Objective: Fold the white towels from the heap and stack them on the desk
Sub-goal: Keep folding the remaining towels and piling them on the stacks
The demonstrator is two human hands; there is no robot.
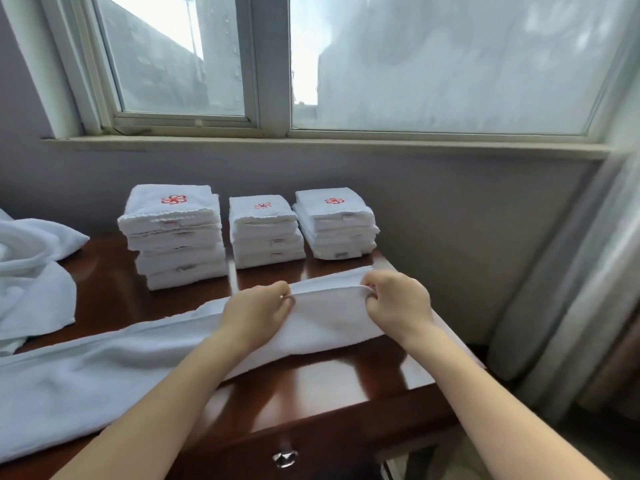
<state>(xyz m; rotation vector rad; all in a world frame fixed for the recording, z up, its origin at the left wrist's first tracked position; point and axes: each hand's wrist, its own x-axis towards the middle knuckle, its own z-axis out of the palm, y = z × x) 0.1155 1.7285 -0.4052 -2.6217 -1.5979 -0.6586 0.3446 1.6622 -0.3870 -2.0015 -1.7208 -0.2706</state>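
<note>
A long white towel, folded lengthwise, stretches across the dark wooden desk from the lower left to the right edge. My left hand and my right hand each pinch the towel's right end, about a hand's width apart. Three stacks of folded white towels with red emblems stand at the back: a tall left stack, a middle stack and a right stack. The heap of unfolded white towels lies at the left edge.
A grey wall and a window sill rise behind the desk. A curtain hangs at the right, past the desk's edge. A drawer knob shows on the desk's front.
</note>
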